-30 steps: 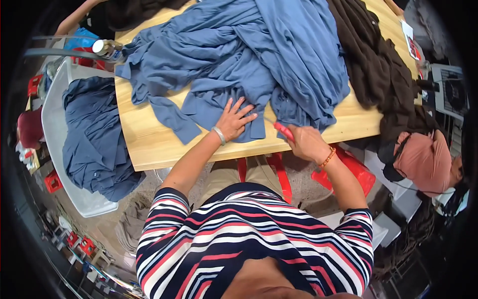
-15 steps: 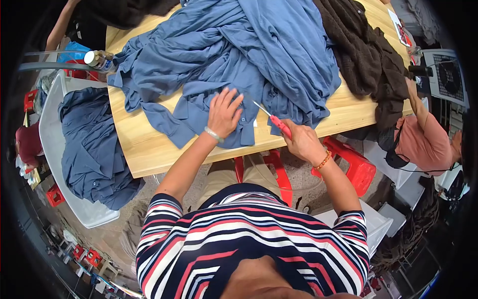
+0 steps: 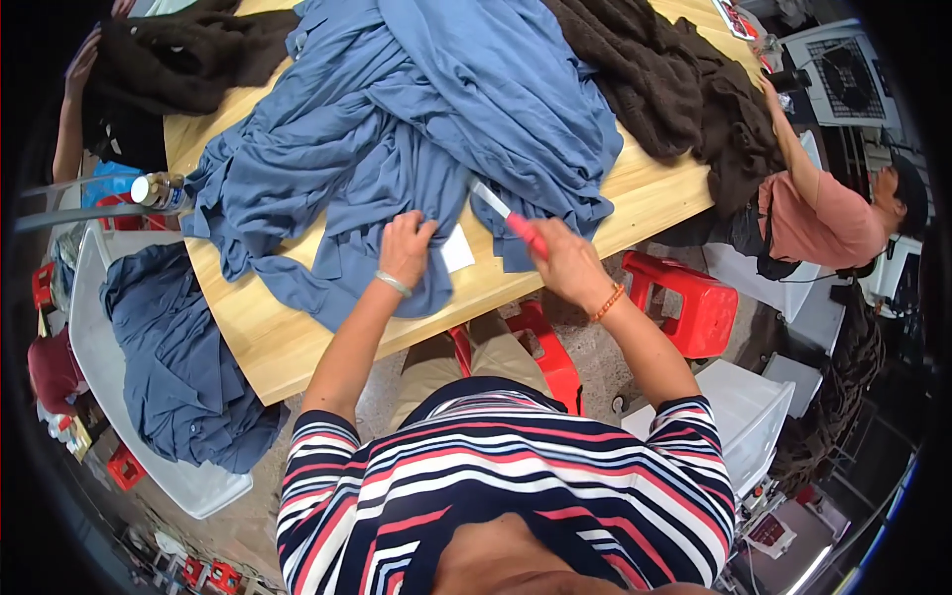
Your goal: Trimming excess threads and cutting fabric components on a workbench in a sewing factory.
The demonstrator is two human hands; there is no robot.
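A large heap of blue button-up shirts covers the middle of the wooden table. At its near edge my left hand is closed on a loose part of a blue shirt, fingers curled and thumb showing on the right side. My right hand is wrapped round the red handle of a tool with a narrow metal blade. The blade points away from me and to the left, over the blue cloth. Between my hands a white piece of paper or card lies partly under the shirt.
Dark brown knitted garments lie on the table's right, more at far left. A capped bottle stands by the left edge. A pale tub holds darker blue shirts. A co-worker works at right; red stools stand below.
My view has shifted, so the table sits farther left. My left hand has gone from lying spread to closed, and the shirt edge has moved left, uncovering more white card. The blade has turned, its flat side showing.
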